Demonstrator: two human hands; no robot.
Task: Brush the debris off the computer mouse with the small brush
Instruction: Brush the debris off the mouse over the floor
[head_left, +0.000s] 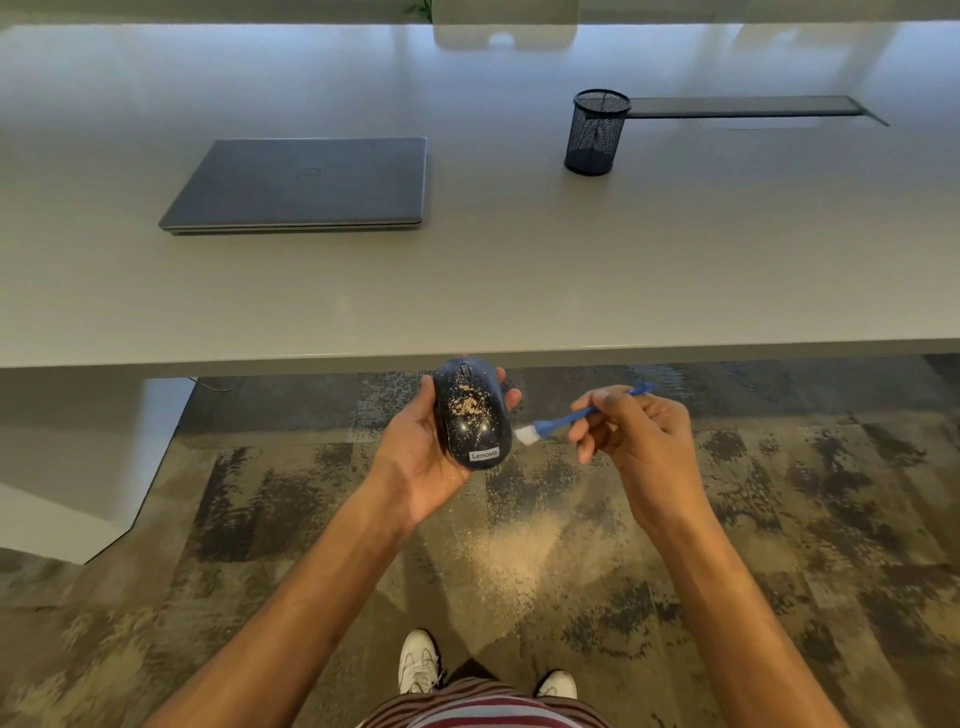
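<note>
A dark blue computer mouse lies in my left hand, held over the floor just in front of the desk edge. Tan debris is scattered over its top. My right hand grips a small brush with a blue handle and white bristles. The bristles sit right beside the mouse's right edge, close to its lower end; I cannot tell whether they touch it.
A light desk holds a closed grey laptop and a black mesh pen cup, with a dark cable slot to the right. Tan dust lies on the patterned carpet below my hands. White shoes stand beneath.
</note>
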